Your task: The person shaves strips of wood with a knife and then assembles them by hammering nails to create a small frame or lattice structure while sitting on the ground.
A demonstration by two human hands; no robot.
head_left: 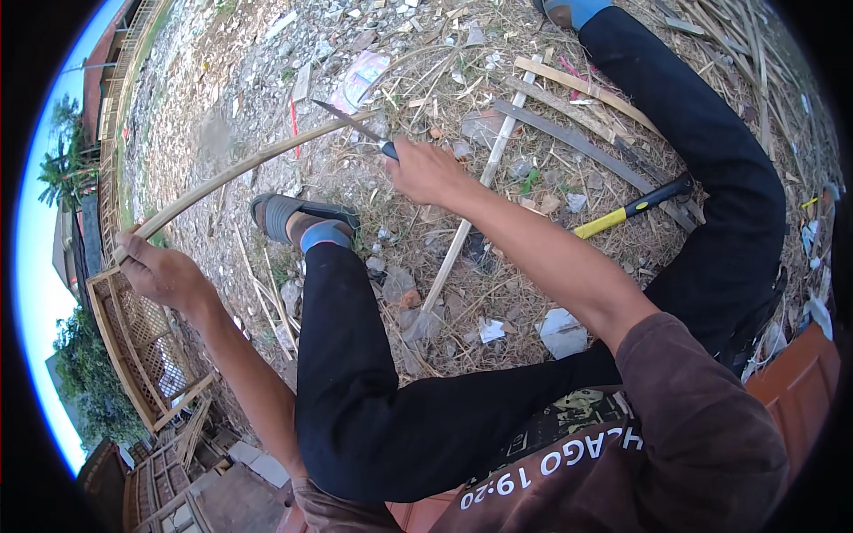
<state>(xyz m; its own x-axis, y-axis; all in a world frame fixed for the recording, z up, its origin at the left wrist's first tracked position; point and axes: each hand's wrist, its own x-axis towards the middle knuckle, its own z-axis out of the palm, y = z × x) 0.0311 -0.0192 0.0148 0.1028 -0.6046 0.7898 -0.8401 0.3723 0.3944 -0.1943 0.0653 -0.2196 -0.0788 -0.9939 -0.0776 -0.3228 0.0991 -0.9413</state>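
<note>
My left hand (pixel 164 274) is closed round the near end of a long, slightly bent wooden or bamboo strip (pixel 233 169), which slants up and away to the right. My right hand (pixel 428 171) grips the dark handle of a knife (pixel 355 122). Its narrow blade points up and left, crossing or lying just over the strip close to the far end. Whether the blade touches the strip, I cannot tell.
Right of my right hand lie a tool with a yellow and black handle (pixel 613 219), a pale batten (pixel 487 173) and several wood strips (pixel 591 147). Stones and dry grass cover the ground (pixel 209 98). A lattice panel (pixel 151 342) stands at the left, near my left forearm.
</note>
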